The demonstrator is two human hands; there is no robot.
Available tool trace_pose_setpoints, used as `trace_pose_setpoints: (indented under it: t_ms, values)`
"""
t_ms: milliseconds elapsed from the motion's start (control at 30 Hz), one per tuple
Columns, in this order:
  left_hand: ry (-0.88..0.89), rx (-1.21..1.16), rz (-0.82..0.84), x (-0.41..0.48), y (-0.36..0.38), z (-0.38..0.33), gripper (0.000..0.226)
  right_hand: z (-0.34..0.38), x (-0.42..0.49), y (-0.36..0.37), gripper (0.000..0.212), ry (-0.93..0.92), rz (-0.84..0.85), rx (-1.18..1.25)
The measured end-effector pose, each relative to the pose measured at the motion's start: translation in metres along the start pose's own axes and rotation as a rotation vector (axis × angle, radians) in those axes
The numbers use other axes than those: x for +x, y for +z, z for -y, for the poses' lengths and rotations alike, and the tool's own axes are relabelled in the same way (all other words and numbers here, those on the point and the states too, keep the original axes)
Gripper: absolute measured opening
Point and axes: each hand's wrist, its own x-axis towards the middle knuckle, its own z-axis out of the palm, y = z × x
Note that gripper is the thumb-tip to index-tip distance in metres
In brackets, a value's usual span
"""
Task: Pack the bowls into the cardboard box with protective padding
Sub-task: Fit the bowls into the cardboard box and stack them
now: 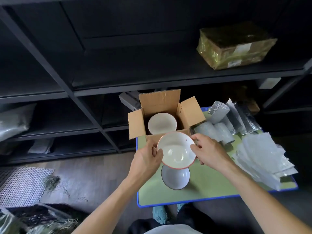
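Single head-worn wide-angle view, facing forward and down, close over table, dark shelving behind

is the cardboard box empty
No, a white bowl lies inside the cardboard box, while the left hand and right hand hold a red-rimmed bowl.

Person wears white top, dark trousers, teal shoes.

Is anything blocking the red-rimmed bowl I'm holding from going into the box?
No visible obstacle: the cardboard box stands open, flaps out. A white bowl already lies inside, with no padding visible over it, so the red-rimmed bowl would land on it.
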Motion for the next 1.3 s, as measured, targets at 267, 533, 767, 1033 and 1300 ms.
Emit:
trace_pose_setpoints:
  t_ms: [267, 533, 767, 1033, 1300]
  values:
    - [-0.078, 0.043, 0.072, -0.021, 0.027, 0.018, 0.006, -0.024, -0.015, 0.029, 0.023, 0.058, 0.103, -0.096]
    - [-0.147, 0.132, 0.150, -0.020, 0.046, 0.036, 0.013, -0.042, -0.016, 0.059, 0.027, 0.074, 0.116, -0.133]
    - [-0.186, 0.167, 0.193, -0.015, 0.053, 0.046, 0.016, -0.049, -0.013, 0.077, 0.023, 0.068, 0.096, -0.174]
    - [-0.177, 0.175, 0.224, -0.011, 0.059, 0.048, 0.022, -0.058, -0.013, 0.083, 0.023, 0.076, 0.102, -0.176]
    - [-0.143, 0.195, 0.221, -0.009, 0.060, 0.050, 0.028, -0.060, -0.016, 0.083, 0.023, 0.022, 0.055, -0.262]
